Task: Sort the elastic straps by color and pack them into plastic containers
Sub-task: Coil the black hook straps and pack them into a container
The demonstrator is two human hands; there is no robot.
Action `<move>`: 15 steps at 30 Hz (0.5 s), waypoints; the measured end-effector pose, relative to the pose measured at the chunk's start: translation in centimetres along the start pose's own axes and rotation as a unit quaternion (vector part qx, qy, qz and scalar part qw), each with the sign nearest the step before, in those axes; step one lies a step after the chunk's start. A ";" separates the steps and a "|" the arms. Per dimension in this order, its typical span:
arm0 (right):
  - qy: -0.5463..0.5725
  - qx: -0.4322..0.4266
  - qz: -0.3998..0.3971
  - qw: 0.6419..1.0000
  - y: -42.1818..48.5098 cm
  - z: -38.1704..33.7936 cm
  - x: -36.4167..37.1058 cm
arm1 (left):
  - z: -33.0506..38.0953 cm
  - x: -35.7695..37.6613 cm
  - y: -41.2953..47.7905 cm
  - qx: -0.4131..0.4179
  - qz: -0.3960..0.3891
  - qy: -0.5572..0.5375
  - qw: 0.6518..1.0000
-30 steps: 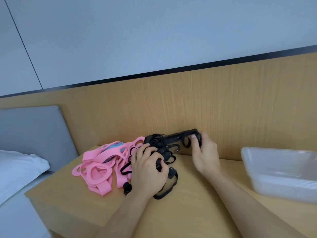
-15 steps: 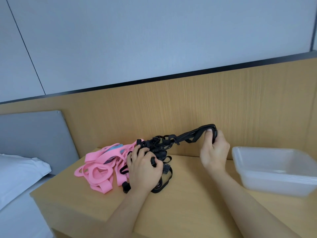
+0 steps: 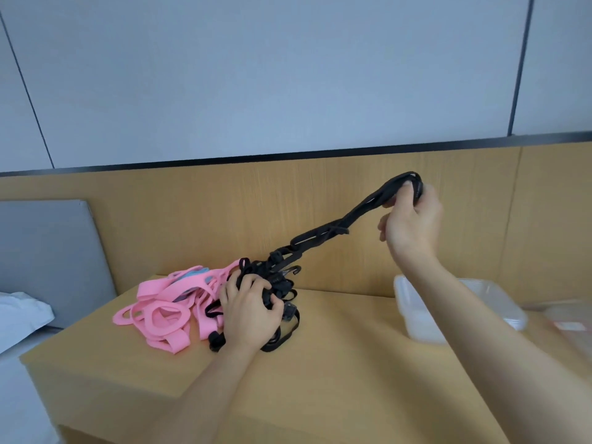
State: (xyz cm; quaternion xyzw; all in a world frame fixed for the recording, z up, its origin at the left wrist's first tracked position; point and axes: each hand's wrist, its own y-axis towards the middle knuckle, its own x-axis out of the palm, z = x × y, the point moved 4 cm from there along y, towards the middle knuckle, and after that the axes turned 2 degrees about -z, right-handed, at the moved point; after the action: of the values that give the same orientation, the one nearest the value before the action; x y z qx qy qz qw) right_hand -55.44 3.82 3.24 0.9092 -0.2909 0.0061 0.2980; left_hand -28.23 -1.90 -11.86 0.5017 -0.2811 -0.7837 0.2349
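R hand fingers gripped black strap, stretched taut up-right above desk. L hand fingers clamped black tangle beside pink straps. Judged: pull slowly, hook may snag; container at right.

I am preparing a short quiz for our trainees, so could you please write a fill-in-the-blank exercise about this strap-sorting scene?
The strap that the right hand grips in the air is ___.
The pile of straps beside the left hand is ___.
The plastic container stands to the ___ of the tangle that the left hand grips.
Missing words: black; pink; right.
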 end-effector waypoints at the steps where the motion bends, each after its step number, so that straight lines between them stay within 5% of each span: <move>1: 0.033 0.043 -0.008 0.999 0.3 -0.1 -0.2 | 0.1 -0.1 0.0 0.004 -0.003 -0.002 1.000; 6: 0.295 0.265 -0.107 0.912 0.6 -0.7 -0.5 | 0.9 -1.0 0.0 -0.021 -0.005 -0.029 0.999; 11: 0.345 0.253 -0.132 0.894 0.8 -2.8 -1.3 | 1.0 -2.6 2.2 -0.109 0.004 -0.065 0.992; 15: 0.326 0.247 -0.140 0.902 0.3 -4.0 -1.1 | 1.9 -2.3 3.8 -0.102 -0.064 0.020 0.993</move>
State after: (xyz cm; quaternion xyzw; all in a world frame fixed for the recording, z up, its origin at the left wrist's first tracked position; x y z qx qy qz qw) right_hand -55.91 6.38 6.43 0.9320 -0.0362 0.3324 0.1396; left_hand -28.78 -2.79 -7.18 0.5079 -0.1622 -0.8112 0.2402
